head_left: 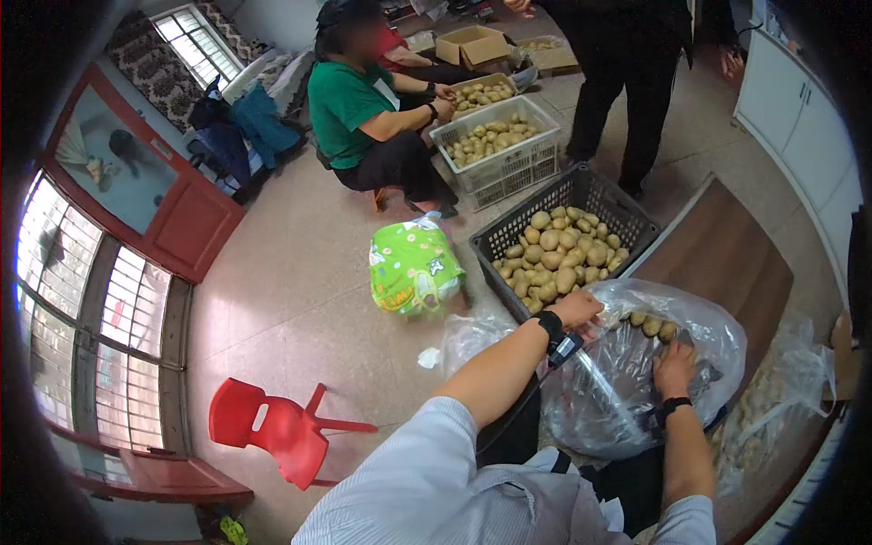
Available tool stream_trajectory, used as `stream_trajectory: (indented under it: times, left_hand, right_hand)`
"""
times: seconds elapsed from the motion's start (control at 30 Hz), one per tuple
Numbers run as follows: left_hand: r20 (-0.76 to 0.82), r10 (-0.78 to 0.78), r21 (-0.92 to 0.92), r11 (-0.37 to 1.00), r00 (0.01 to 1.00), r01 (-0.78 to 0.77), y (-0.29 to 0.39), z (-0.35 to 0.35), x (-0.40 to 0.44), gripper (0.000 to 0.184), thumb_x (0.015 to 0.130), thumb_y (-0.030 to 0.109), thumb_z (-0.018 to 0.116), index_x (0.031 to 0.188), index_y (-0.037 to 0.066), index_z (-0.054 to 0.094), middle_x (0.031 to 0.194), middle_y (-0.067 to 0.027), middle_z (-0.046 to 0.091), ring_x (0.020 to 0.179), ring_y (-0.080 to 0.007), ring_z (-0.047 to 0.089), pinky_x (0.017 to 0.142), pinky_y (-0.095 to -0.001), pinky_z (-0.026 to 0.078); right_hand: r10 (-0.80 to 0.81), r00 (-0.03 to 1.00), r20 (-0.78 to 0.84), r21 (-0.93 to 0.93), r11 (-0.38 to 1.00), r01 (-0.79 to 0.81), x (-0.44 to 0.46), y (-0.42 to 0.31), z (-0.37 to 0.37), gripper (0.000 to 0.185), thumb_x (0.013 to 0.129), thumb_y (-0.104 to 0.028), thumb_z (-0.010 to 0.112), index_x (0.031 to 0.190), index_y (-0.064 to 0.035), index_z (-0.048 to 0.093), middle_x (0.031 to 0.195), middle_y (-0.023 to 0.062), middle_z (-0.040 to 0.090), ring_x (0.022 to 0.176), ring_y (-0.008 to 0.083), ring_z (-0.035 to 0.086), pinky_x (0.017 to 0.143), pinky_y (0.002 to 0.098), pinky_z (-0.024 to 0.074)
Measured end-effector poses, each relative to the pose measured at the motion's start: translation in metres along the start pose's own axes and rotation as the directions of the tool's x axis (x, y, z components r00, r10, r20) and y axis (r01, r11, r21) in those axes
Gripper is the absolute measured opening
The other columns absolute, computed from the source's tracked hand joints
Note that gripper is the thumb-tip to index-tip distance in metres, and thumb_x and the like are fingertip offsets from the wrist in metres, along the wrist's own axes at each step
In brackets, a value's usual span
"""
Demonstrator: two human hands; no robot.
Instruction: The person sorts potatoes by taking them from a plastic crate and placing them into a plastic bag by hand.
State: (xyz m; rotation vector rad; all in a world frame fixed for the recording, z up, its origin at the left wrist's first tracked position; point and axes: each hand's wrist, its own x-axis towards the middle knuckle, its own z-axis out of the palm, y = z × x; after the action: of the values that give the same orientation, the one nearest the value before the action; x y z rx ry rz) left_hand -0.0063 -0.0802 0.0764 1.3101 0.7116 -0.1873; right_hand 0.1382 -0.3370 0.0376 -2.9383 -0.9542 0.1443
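A large clear plastic bag [590, 400] lies spread out in front of me, its mouth loose and crinkled. My left hand [577, 311] is closed at the bag's upper left edge, apparently pinching the film. Several brown potatoes [652, 325] form a short row at the upper part of the bag. Just below that row is my right hand [674, 371], its fingers stretched toward the nearest potato; whether they touch it is hard to see. A black crate [636, 218] heaped with loose potatoes [554, 250] stands just beyond my left hand.
A brown board [727, 245] lies right of the crate. Left are a green patterned bag [413, 268] and a red chair [282, 431]. Farther off, a person in green [354, 109] sits by a white crate [509, 173] of potatoes; another person stands in dark trousers [618, 100].
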Motion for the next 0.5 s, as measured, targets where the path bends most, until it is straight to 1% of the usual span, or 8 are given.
stream_trajectory:
  times: [0.13, 0.2, 0.3, 0.33, 0.37, 0.43, 0.47, 0.5]
  left_hand:
    - [0.005, 0.004, 0.003, 1.000, 1.000, -0.004, 0.001, 0.000, -0.002, 0.036, 0.091, 0.026, 0.051, 0.111, -0.004, 0.050, 0.097, -0.0176, 0.062, 0.062, -0.0244, 0.067, 0.050, -0.0346, 0.057]
    - [-0.001, 0.017, -0.010, 1.000, 1.000, -0.017, 0.000, -0.001, -0.004, 0.035, 0.091, 0.025, 0.051, 0.110, -0.004, 0.050, 0.097, -0.0171, 0.062, 0.061, -0.0244, 0.067, 0.049, -0.0342, 0.056]
    - [-0.016, 0.030, 0.021, 0.999, 0.999, -0.030, -0.002, -0.004, -0.011, 0.034, 0.091, 0.025, 0.050, 0.110, -0.003, 0.049, 0.095, -0.0161, 0.063, 0.061, -0.0244, 0.066, 0.048, -0.0335, 0.056]
    - [-0.033, 0.027, -0.010, 1.000, 0.999, -0.028, -0.001, -0.004, -0.014, 0.033, 0.091, 0.024, 0.050, 0.110, -0.003, 0.050, 0.094, -0.0153, 0.064, 0.061, -0.0241, 0.066, 0.047, -0.0330, 0.055]
    - [-0.042, 0.032, -0.004, 0.999, 0.999, -0.032, 0.000, -0.006, -0.017, 0.033, 0.091, 0.024, 0.050, 0.110, -0.003, 0.050, 0.094, -0.0153, 0.064, 0.061, -0.0241, 0.066, 0.047, -0.0330, 0.055]
    - [-0.020, 0.066, 0.004, 0.998, 0.998, -0.066, -0.001, -0.004, -0.016, 0.033, 0.091, 0.024, 0.050, 0.111, -0.002, 0.049, 0.094, -0.0154, 0.064, 0.061, -0.0241, 0.066, 0.048, -0.0335, 0.055]
    - [-0.034, 0.046, -0.032, 0.998, 0.998, -0.047, -0.001, -0.004, -0.015, 0.033, 0.091, 0.024, 0.051, 0.110, -0.002, 0.050, 0.094, -0.0153, 0.063, 0.061, -0.0244, 0.066, 0.048, -0.0340, 0.055]
    - [-0.027, 0.059, -0.021, 0.998, 0.998, -0.059, 0.001, -0.004, -0.017, 0.033, 0.091, 0.024, 0.051, 0.110, -0.002, 0.050, 0.094, -0.0153, 0.063, 0.061, -0.0244, 0.066, 0.048, -0.0340, 0.055]
  right_hand:
    - [-0.037, 0.999, 0.001, -0.029, 0.999, 0.037, -0.007, 0.001, 0.006, 0.062, 0.079, -0.029, 0.067, 0.132, -0.0061, 0.043, 0.131, 0.0156, 0.046, 0.126, 0.0399, 0.037, 0.104, 0.0512, 0.0297]
    - [-0.086, 0.996, -0.025, -0.027, 0.996, 0.085, -0.010, 0.005, 0.018, 0.067, 0.076, -0.028, 0.071, 0.132, -0.0071, 0.042, 0.129, 0.0158, 0.048, 0.132, 0.0415, 0.027, 0.104, 0.0508, 0.0338]
    - [-0.150, 0.989, 0.010, 0.046, 0.988, 0.149, -0.016, 0.007, 0.017, 0.070, 0.073, -0.025, 0.074, 0.132, -0.0071, 0.042, 0.124, 0.0160, 0.052, 0.132, 0.0420, 0.029, 0.103, 0.0497, 0.0343]
    - [-0.207, 0.977, -0.053, -0.013, 0.978, 0.206, -0.023, 0.002, 0.009, 0.069, 0.069, -0.021, 0.077, 0.129, -0.0065, 0.045, 0.121, 0.0165, 0.054, 0.129, 0.0408, 0.034, 0.102, 0.0476, 0.0361]
    - [-0.211, 0.975, -0.061, -0.007, 0.977, 0.211, -0.023, -0.001, 0.011, 0.069, 0.069, -0.021, 0.077, 0.129, -0.0065, 0.045, 0.121, 0.0165, 0.054, 0.129, 0.0408, 0.034, 0.102, 0.0476, 0.0361]
    - [-0.184, 0.979, -0.082, -0.065, 0.982, 0.179, -0.021, 0.001, 0.012, 0.055, 0.069, -0.021, 0.077, 0.117, -0.0063, 0.053, 0.115, 0.0164, 0.057, 0.126, 0.0386, 0.039, 0.101, 0.0468, 0.0367]
    - [-0.246, 0.965, -0.088, -0.080, 0.968, 0.239, -0.019, 0.005, 0.012, 0.039, 0.072, -0.020, 0.073, 0.104, -0.0055, 0.058, 0.108, 0.0153, 0.060, 0.121, 0.0370, 0.044, 0.100, 0.0470, 0.0369]
    - [-0.236, 0.966, -0.103, -0.081, 0.970, 0.229, -0.018, 0.007, 0.018, 0.039, 0.072, -0.020, 0.073, 0.104, -0.0055, 0.058, 0.108, 0.0153, 0.060, 0.121, 0.0370, 0.044, 0.100, 0.0470, 0.0369]
